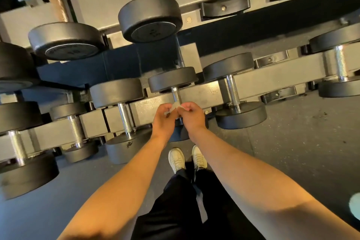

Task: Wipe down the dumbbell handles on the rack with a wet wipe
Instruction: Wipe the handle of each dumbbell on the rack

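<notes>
Left grip, right grip pinch wet wipe; grey rack, speckled floor.

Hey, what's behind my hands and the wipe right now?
A chrome dumbbell handle on the rack's lower tier, its far head showing above. Left hand, right hand and wet wipe cover the handle's lower part.

Wipe mostly bunched out of sight between left hand and right hand; lower handle hidden behind them. Weight marks on upper dumbbell heads too blurred to read. Pale blob at right edge cut off, unidentifiable.
</notes>
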Action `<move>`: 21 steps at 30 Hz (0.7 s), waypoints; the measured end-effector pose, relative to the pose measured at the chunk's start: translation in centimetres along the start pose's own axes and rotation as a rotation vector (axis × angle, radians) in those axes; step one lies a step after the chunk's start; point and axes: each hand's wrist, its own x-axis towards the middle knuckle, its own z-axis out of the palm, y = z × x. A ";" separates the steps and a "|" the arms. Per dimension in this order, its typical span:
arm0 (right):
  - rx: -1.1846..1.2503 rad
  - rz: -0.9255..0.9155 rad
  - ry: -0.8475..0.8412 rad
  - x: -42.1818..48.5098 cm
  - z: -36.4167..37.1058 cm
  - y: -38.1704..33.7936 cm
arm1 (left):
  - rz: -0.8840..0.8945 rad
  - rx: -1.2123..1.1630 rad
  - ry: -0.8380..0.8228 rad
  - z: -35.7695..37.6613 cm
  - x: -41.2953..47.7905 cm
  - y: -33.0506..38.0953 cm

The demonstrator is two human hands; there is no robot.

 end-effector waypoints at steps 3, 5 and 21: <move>0.129 0.083 -0.093 1.0 0.1 -0.6 | -0.033 -0.063 -0.082 0.0 0.9 -1.1; 0.061 0.064 -0.139 1.8 0.2 -0.8 | -0.043 -0.095 -0.085 -0.2 2.0 -1.7; -0.663 -0.284 0.063 5.8 -0.2 2.6 | 0.052 0.102 0.302 5.2 8.9 -2.4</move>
